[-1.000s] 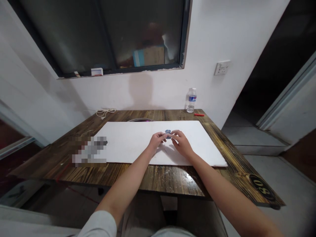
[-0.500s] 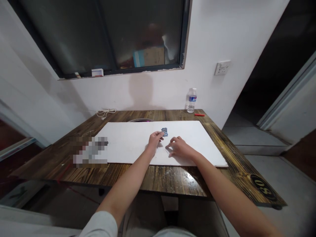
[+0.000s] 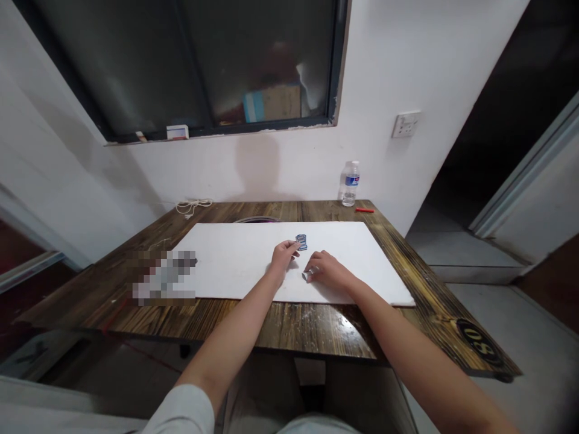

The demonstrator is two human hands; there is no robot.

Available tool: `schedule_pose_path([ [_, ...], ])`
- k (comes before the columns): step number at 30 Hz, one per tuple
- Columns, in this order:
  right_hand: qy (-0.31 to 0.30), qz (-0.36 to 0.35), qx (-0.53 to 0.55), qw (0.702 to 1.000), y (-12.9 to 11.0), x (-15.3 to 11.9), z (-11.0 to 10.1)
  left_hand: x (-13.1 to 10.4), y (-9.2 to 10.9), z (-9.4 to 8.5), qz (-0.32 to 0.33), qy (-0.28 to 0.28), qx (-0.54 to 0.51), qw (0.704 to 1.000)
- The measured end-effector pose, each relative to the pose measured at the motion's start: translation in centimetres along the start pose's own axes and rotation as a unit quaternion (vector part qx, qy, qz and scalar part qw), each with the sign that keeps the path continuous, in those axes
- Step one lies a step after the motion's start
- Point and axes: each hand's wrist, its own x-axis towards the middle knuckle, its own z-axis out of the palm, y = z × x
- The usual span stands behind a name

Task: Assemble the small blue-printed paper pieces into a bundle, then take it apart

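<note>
My left hand (image 3: pixel 284 256) is closed, with thumb and fingertips pinching a small flat blue-and-grey piece (image 3: pixel 301 242) with pale bands. It may be a stack of several such pieces; I cannot tell. Just to the right, my right hand (image 3: pixel 328 269) is closed, thumb and fingers around a small pale grey piece (image 3: pixel 306 276) low over the board. Its kind is too small to make out, and the fingers cover part of it. Under both hands lies a white board (image 3: pixel 239 259).
The board rests on a dark wooden table (image 3: pixel 316 328). At the back right stand a water bottle (image 3: pixel 350 184) and a red pen-like stick (image 3: pixel 364 210). A white cable (image 3: pixel 192 207) lies at the back left. A blurred patch (image 3: pixel 167 277) covers something on the left.
My right hand's fingers have closed in on the pale grey piece, which now shows tilted between them. My left hand keeps its hold on the blue-and-grey piece.
</note>
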Motion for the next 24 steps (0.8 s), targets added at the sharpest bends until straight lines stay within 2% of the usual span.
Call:
schedule_pose_path([
  [5, 0.029, -0.013, 0.035, 0.999, -0.7, -0.1, 0.0, 0.1, 0.0, -0.1, -0.003, 0.002, -0.001, 1.0],
  [10, 0.057, 0.054, 0.111, 0.991, -1.1, -0.1, 0.0, 0.1, 0.1, -0.1, -0.006, 0.004, 0.006, 1.0],
  [12, 0.078, 0.061, 0.136, 0.986, -1.0, -0.1, 0.0, 0.1, 0.1, -0.1, -0.004, 0.004, 0.006, 1.0],
  [18, 0.2, 0.059, 0.223, 0.952, 0.1, 0.3, -0.2, -0.1, 0.3, 0.0, -0.002, 0.002, 0.006, 1.0],
  [24, 0.286, 0.096, 0.218, 0.928, 0.6, 0.3, -0.7, -0.3, 0.4, 0.1, 0.005, -0.02, 0.034, 0.999],
])
